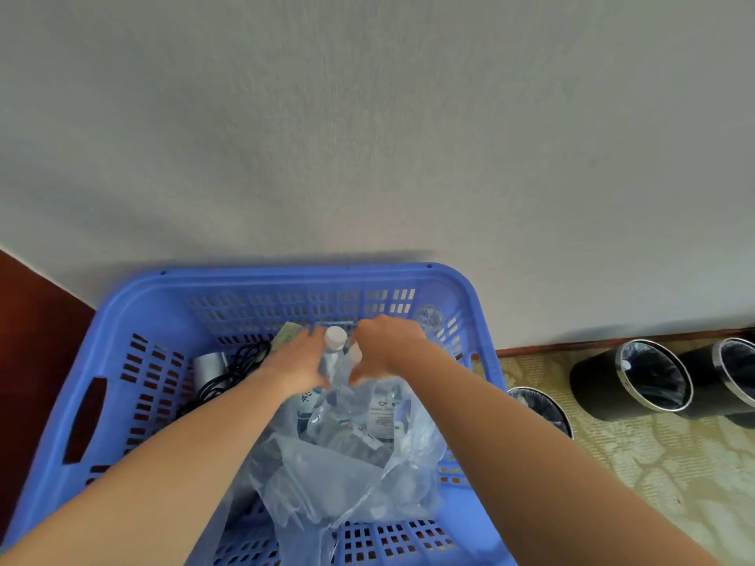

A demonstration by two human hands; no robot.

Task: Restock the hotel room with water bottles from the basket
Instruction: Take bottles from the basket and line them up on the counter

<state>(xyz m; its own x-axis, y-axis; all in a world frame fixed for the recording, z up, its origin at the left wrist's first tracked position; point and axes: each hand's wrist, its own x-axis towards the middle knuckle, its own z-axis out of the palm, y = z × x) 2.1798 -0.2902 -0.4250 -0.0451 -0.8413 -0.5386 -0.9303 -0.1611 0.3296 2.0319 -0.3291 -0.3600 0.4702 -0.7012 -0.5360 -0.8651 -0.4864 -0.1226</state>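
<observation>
A blue slotted plastic basket (135, 320) stands against the wall. Inside lies a clear plastic wrap (327, 475) holding several water bottles. One clear bottle with a white cap (336, 337) stands upright at the top of the pack. My left hand (296, 359) is closed on the wrap and the bottle's left side. My right hand (386, 345) grips the wrap on the bottle's right side. Both hands pinch the plastic around the bottle's neck. The lower bottles are blurred behind the wrap.
In the basket's left part lie a silver cylinder (210, 367) and black cables (241, 361); a glass (429, 318) stands in the far right corner. Black lined bins (637, 381) stand on the patterned carpet at right. A dark wooden panel (36, 341) is at left.
</observation>
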